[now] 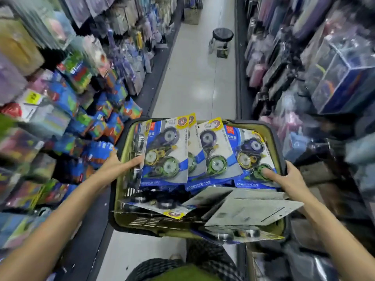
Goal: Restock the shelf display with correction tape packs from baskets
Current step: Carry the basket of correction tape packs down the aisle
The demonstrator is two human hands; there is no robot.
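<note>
The olive-green slotted plastic basket [121, 217] looks matt. The blue correction tape packs [166, 153] in it are glossy clear blister plastic on printed card; grey matt cardboard backs [251, 211] show lower right. The pale aisle floor [194, 78] shines smoothly.

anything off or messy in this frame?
Yes. A correction tape pack pokes out over the near rim of the green basket. Other packs lie face down and crooked, while the back row stands upright. Both hands, left and right, hold the basket's sides.
</note>
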